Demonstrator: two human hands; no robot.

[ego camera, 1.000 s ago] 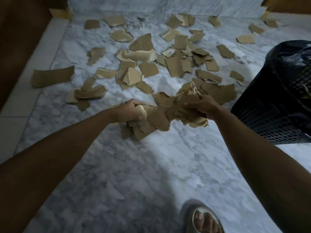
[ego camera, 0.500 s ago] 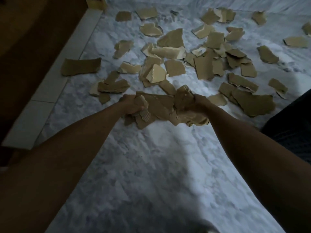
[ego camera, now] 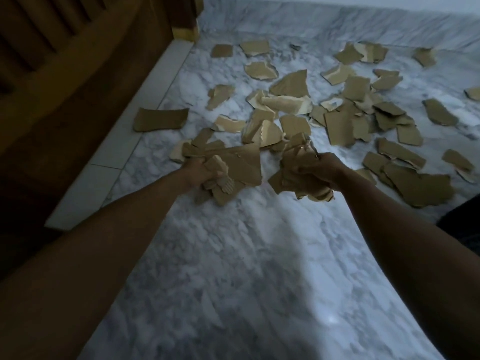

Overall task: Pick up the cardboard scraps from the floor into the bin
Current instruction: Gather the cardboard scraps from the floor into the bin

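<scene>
My left grip (ego camera: 200, 170) and right grip (ego camera: 315, 168) each clutch a wad of torn, tan scraps (ego camera: 241, 165); more lie scattered far across the marble floor (ego camera: 233, 255).

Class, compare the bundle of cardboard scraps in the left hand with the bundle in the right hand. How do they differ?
The left hand's bundle shows a broad, flat sheet fanning out; the right hand's bundle is crumpled and compact. The left hand grips its bundle from the side; the right hand clasps its own from above. Both are torn brown cardboard, held above the marble floor.
</scene>
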